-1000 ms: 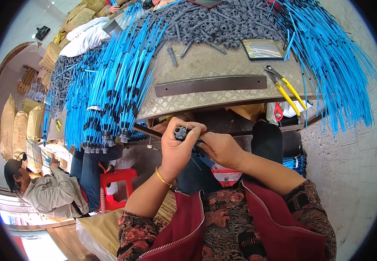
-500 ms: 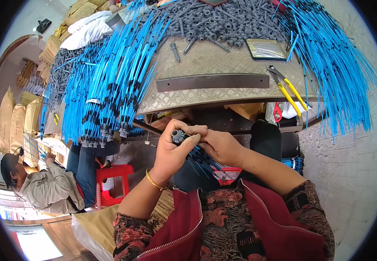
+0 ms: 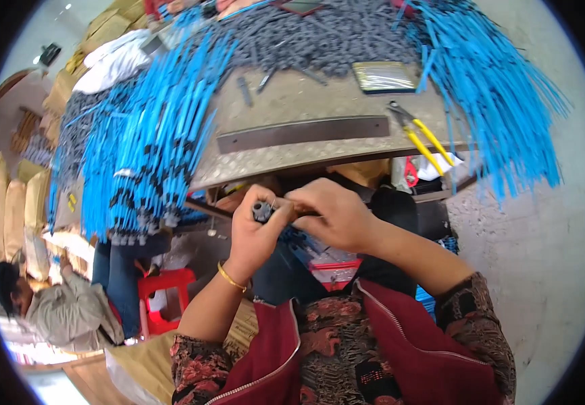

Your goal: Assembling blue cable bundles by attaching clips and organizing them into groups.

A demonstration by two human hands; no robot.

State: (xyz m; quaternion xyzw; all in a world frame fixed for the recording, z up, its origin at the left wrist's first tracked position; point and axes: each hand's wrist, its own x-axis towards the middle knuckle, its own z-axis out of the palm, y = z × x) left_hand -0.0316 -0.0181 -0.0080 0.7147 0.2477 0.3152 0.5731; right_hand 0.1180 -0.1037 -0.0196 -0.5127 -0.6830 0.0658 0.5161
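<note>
My left hand (image 3: 248, 236) is closed around a grey plastic fitting (image 3: 262, 211), whose round hollow end points up at me. Dark and blue thin tubes (image 3: 297, 237) hang below the hands and seem to belong with it. A thin strand, perhaps wire, shows faintly by the left thumb. Close against it, my right hand (image 3: 338, 214) is curled with its fingers pinched together; what they hold is hidden. Both hands are over my lap, just in front of the table edge.
On the table (image 3: 286, 108) lie a dark metal bar (image 3: 302, 133), yellow-handled pliers (image 3: 421, 138), a tray of gold strands (image 3: 384, 76) and heaped grey fittings (image 3: 319, 40). Blue tube bundles flank it, left (image 3: 161, 101) and right (image 3: 498, 88). A person (image 3: 69, 307) sits at left near a red stool (image 3: 167, 290).
The whole view has shifted, so the table and bundles appear further left and slightly higher. My right hand has turned, showing more of its back; the left still grips the fitting.
</note>
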